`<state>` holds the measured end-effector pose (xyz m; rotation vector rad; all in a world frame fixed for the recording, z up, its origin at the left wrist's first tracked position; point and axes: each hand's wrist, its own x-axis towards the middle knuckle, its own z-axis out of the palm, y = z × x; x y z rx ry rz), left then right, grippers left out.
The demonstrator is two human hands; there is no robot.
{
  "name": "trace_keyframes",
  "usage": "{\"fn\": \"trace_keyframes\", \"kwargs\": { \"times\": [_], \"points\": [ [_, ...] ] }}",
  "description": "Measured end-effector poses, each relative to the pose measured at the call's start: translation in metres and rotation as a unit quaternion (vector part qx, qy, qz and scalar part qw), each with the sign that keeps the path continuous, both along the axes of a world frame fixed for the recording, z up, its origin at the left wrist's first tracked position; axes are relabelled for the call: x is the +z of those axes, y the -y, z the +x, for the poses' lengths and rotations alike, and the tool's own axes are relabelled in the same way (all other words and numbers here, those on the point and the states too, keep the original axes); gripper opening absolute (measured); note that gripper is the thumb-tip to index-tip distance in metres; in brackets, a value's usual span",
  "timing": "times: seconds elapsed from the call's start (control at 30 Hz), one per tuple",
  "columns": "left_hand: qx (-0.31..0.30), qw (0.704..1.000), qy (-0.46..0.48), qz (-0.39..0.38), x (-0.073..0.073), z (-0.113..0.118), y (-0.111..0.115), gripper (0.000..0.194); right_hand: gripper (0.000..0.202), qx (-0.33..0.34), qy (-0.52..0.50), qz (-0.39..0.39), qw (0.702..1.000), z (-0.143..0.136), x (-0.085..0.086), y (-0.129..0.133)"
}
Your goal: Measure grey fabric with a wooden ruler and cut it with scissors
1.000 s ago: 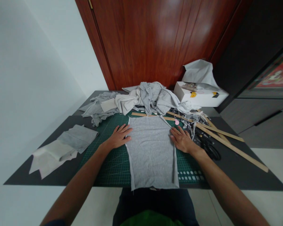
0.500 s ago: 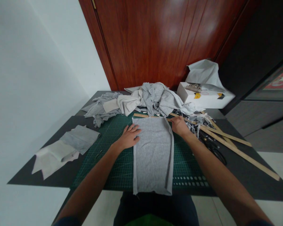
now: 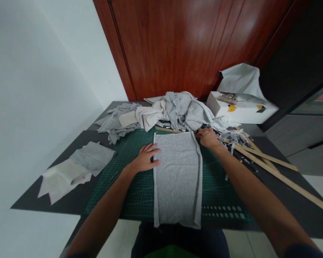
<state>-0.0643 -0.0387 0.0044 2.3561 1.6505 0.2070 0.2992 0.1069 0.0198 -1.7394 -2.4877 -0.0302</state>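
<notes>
A long grey cloth (image 3: 177,175) lies lengthwise on the green cutting mat (image 3: 137,200), its near end hanging slightly over the table edge. My left hand (image 3: 146,157) rests at the cloth's left edge, fingers spread, fingertips on the fabric. Beyond the far right corner of the cloth, my right hand (image 3: 207,137) has its fingers closed around a thin wooden ruler (image 3: 168,130), which runs along the cloth's far edge. Part of the ruler is hidden behind the cloth and the hand.
Crumpled grey and white fabrics (image 3: 183,109) line the back. A white box (image 3: 240,109) stands back right. Wooden strips (image 3: 285,179), black scissors (image 3: 244,161) and fabric scraps (image 3: 235,136) lie at right. Folded pieces (image 3: 93,157) lie at left, near small metal tweezers (image 3: 113,176).
My right hand has moved slightly away from the cloth's far right corner. My left hand still lies at the left edge, its thumb farther from the fingers. The view has shifted slightly.
</notes>
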Motion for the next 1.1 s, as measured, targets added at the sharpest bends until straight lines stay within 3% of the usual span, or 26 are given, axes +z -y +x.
{"fn": "trace_keyframes", "kwargs": {
  "times": [0.27, 0.4, 0.57, 0.7, 0.77, 0.83, 0.93, 1.1],
  "points": [
    [0.003, 0.999, 0.033, -0.01, -0.001, 0.001, -0.002, 0.064, 0.028, -0.092, -0.067, 0.132, 0.985, 0.04, 0.017, 0.03],
    [0.003, 1.0, 0.026, -0.017, 0.001, 0.002, -0.003, 0.063, 0.024, -0.105, -0.132, 0.135, 0.976, 0.052, 0.021, 0.049],
    [-0.021, 0.999, 0.027, -0.023, 0.002, 0.002, -0.003, 0.063, 0.017, -0.031, -0.286, -0.027, 0.957, 0.022, 0.018, 0.074],
    [-0.038, 0.999, 0.036, -0.006, 0.0, 0.001, -0.003, 0.064, 0.011, 0.079, -0.388, -0.167, 0.903, -0.024, 0.007, 0.095],
    [-0.042, 0.998, 0.038, 0.004, -0.001, 0.001, -0.003, 0.066, 0.014, 0.097, -0.43, -0.24, 0.865, -0.042, -0.001, 0.105],
    [-0.043, 0.998, 0.039, 0.006, -0.002, 0.0, -0.003, 0.067, 0.017, 0.116, -0.446, -0.264, 0.847, -0.052, -0.01, 0.114],
    [-0.039, 0.998, 0.043, -0.005, -0.004, -0.003, -0.004, 0.07, 0.018, 0.134, -0.419, -0.242, 0.865, -0.049, -0.021, 0.124],
    [-0.056, 0.997, 0.049, -0.006, -0.01, -0.014, -0.007, 0.071, 0.024, 0.146, -0.36, -0.135, 0.912, -0.016, -0.032, 0.13]
  ]
}}
